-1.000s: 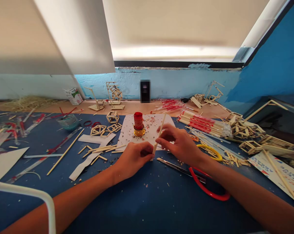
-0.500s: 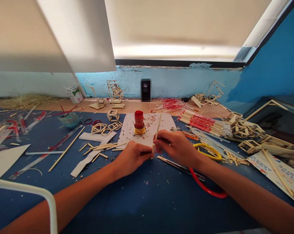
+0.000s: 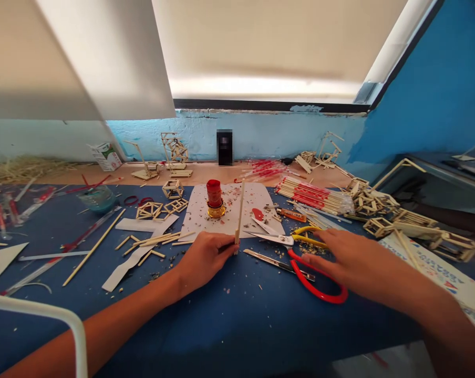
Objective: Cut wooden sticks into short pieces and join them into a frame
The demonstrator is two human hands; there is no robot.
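Note:
My left hand [image 3: 208,257] pinches a thin wooden stick [image 3: 240,207] that stands nearly upright, and what looks like a shorter piece lies against its lower end. Yellow-and-red-handled scissors [image 3: 287,240] lie on the blue tabletop with their blades apart, pointing left. My right hand [image 3: 340,257] is at their handles, thumb and fingers spread, the fingers by the yellow loop and the thumb by the red one. A box cutter [image 3: 269,261] rests just below the blades. Behind my left hand, a red candle [image 3: 214,191] stands in an amber glass holder [image 3: 216,211] on a white board [image 3: 194,210].
Loose sticks [image 3: 153,244] and paper strips [image 3: 121,266] lie left of my left hand. A jar of bluish liquid [image 3: 99,198] stands farther left. Packed sticks [image 3: 312,195], an orange lighter [image 3: 291,214] and stick frames [image 3: 373,202] are at the right. A white bar [image 3: 78,336] crosses the lower left.
My right hand has let go of the stick and moved right to the scissors' handles. My left hand still holds the stick, now more upright. The view has shifted slightly right.

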